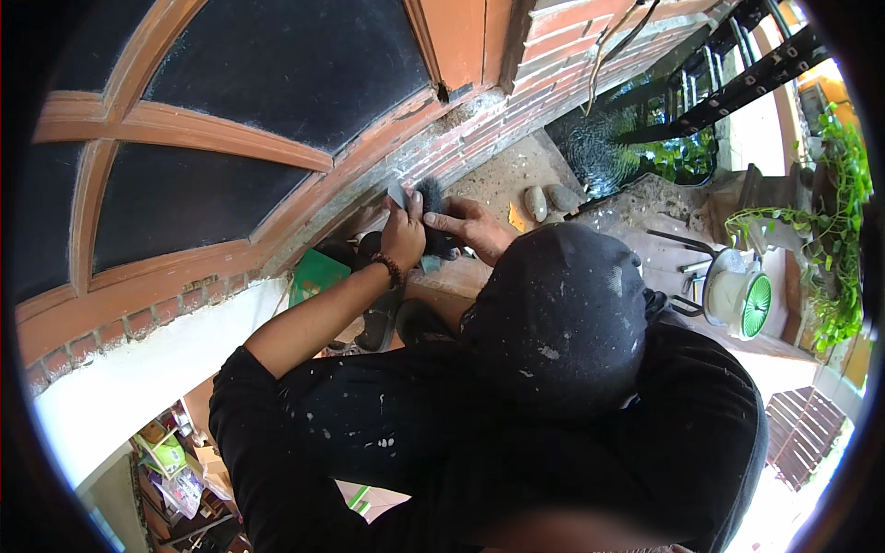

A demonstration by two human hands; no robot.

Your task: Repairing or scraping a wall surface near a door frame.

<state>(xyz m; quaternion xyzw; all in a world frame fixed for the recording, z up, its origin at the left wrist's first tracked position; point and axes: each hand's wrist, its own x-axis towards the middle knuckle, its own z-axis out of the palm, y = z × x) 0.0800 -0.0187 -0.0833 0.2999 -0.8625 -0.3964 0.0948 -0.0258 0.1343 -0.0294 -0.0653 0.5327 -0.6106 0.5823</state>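
Beside rough brickwork (562, 69): left hand (403, 237) gripping thin, flat grey piece (397, 193).

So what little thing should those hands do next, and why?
Maybe the right hand should steady the dark fuzzy thing first: its thumb reaches close to it, while the left hand holds a thin grey piece right beside it. I can't tell what the fuzzy thing is.

Dark window panes (286, 69) in orange wooden frame (226, 135), white wall (152, 359) below; brick wall (567, 64), rippled water (599, 152) to right.
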